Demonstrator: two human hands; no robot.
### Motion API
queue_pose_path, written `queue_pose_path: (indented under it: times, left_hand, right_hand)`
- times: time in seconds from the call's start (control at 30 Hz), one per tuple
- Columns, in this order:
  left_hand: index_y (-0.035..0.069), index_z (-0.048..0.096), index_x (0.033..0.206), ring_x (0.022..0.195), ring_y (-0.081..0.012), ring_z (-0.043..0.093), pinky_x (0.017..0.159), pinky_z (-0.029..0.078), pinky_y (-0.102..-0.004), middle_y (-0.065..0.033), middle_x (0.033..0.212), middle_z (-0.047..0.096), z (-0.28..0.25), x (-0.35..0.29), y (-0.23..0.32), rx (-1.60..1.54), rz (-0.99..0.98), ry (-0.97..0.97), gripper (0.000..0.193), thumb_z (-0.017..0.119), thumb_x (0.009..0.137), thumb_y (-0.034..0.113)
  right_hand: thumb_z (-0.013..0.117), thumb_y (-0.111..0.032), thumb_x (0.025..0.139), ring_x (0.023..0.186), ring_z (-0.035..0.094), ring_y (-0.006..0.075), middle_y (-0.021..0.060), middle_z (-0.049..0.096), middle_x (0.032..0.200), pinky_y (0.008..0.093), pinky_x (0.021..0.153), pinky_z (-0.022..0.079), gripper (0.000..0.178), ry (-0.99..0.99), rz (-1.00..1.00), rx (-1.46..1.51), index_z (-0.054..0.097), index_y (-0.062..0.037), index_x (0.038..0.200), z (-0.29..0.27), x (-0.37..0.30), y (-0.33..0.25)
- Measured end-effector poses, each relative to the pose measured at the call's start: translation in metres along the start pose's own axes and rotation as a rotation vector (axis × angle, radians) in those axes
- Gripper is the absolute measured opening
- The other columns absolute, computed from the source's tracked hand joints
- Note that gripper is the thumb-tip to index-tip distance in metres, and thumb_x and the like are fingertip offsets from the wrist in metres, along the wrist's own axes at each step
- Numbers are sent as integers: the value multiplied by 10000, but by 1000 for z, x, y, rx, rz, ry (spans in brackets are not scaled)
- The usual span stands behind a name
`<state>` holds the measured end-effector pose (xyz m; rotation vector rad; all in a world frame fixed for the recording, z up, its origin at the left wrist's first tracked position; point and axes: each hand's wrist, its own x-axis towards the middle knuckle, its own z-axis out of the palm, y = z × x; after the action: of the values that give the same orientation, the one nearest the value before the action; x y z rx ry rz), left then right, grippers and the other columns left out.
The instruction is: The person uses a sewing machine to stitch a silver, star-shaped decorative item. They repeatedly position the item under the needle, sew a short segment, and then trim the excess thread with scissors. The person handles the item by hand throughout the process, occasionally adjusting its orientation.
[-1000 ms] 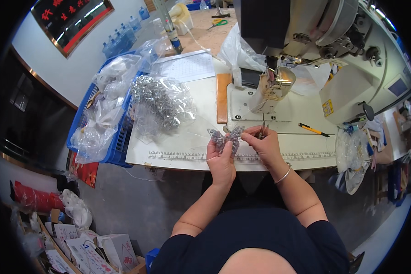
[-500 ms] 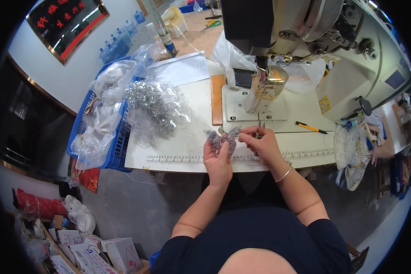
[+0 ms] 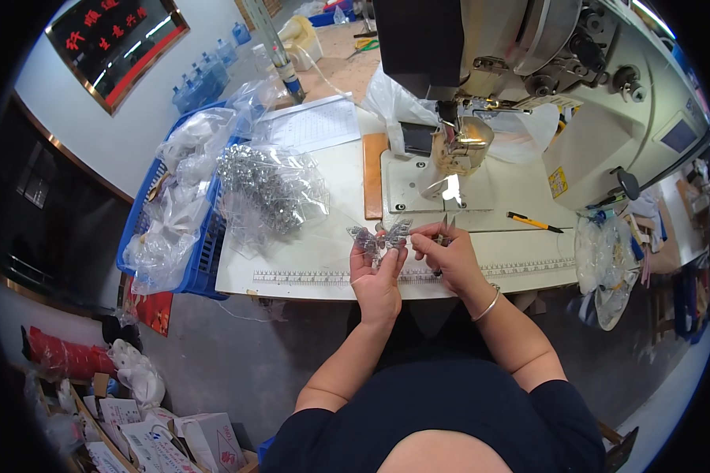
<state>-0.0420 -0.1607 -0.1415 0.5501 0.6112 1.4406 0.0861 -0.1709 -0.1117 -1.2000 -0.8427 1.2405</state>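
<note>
Sewing machine (image 3: 544,94) close behind hands

A single head-worn fisheye view looks steeply down from above the person, facing the table (image 3: 308,268) and the sewing machine (image 3: 528,87) at its far side; near edge shows forearms and torso close.

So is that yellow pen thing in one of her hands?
No, the yellow pen lies on the table, apart from the right hand.
</note>
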Motion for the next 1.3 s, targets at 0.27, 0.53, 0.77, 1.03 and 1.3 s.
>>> queue_pose_path:
  times: [0.27,0.53,0.77,1.03,1.3]
  left_hand:
    - [41,356,1224,996,-239,585,851,536,-325,-113,1186,484,1,0,3,0,0,16,444,508,838,-118]
    - [25,361,1229,994,-242,586,855,534,-332,-114,1184,484,0,4,0,-25,28,41,448,512,835,-122]
    - [54,377,1232,1002,-250,587,854,538,-331,-99,1179,488,-4,4,-1,-43,-13,49,452,510,836,-118]
    - [70,382,1234,1006,-254,586,863,534,-330,-89,1171,485,-5,6,0,-47,0,61,451,505,840,-113]
    - [68,378,1239,1013,-237,575,859,532,-323,-95,1207,455,-7,7,-3,-37,19,60,458,506,839,-113]
  right_hand:
    - [691,-154,790,505,440,32,26,595,667,177,443,329,195,-8,31,-5,650,-6,910,-1,3,6]
    - [680,-89,778,538,438,28,-27,561,695,170,459,328,195,35,-92,-152,654,-13,956,8,2,5]
    - [690,-70,762,532,426,35,-22,552,689,169,456,309,224,22,8,-38,647,-6,972,7,3,9]
    - [680,-81,767,509,403,24,-34,546,646,170,457,306,236,0,40,121,649,-3,987,11,4,16]
    - [630,-47,788,668,529,69,16,616,811,206,605,437,278,28,-224,-172,619,0,1061,17,-1,15]
